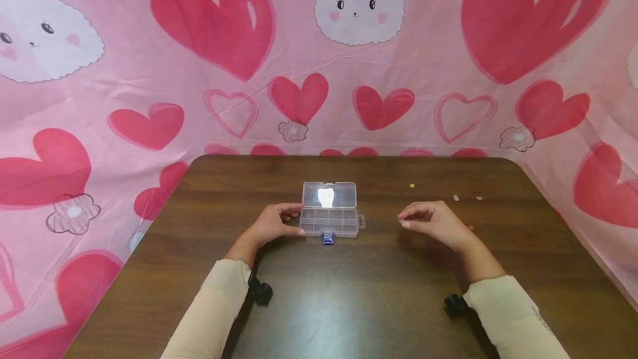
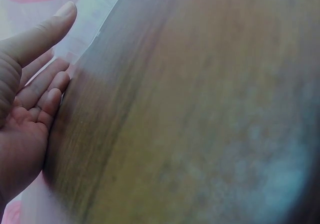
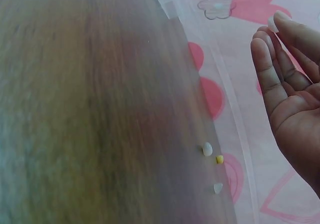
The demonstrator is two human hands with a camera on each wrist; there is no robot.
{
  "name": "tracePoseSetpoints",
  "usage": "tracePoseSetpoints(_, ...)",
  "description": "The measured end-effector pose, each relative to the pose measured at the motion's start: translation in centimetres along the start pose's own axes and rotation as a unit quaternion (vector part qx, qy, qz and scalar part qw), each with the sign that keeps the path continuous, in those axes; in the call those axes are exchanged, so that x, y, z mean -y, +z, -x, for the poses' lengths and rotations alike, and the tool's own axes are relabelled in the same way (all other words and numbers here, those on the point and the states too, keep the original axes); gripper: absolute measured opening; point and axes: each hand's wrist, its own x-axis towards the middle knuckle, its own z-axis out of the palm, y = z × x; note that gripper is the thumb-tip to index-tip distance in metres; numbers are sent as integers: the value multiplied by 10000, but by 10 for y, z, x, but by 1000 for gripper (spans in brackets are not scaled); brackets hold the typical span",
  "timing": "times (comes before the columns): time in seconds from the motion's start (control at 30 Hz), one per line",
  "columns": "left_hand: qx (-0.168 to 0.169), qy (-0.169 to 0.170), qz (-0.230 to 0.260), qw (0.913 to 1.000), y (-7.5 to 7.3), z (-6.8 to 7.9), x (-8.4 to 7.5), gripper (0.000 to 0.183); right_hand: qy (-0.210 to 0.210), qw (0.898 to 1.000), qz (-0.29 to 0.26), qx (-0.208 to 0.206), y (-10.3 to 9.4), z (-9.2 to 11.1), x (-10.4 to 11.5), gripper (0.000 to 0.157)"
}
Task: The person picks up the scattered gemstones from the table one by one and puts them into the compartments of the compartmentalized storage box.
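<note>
A clear plastic compartment box stands on the table with its lid raised at the back and a blue latch at the front. My left hand rests against the box's left side, thumb at the front corner and fingers near the hinge; the left wrist view has the thumb straight and apart from the fingers. To the right of the box, my right hand is raised over the table. Between thumb and fingertips it pinches a small white pebble-like piece, mostly covered.
Beyond the right hand lie a yellow piece and two whitish pieces. An orange piece is partly behind the right wrist. A pink heart-patterned cloth hangs along the far edge and sides of the brown table.
</note>
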Motion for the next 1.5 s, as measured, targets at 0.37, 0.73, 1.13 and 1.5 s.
tracePoseSetpoints(0.37, -14, 41, -42, 10000, 0, 1, 1, 66, 103, 9999, 70, 83, 7, -12, 8, 26)
tracePoseSetpoints(0.73, 2, 61, -141, 9999, -1, 1, 0, 65, 169, 9996, 127, 161, 17, -31, 15, 18)
tracePoseSetpoints(1.13, -33, 15, -173, 9998, 0, 1, 1, 66, -64, 9992, -4, 400, 38, -56, 25, 15)
tracePoseSetpoints(1.5, -24, 140, -134, 9998, 1, 1, 4, 66, 203, 9986, -96, 476, 53, -73, 37, 16)
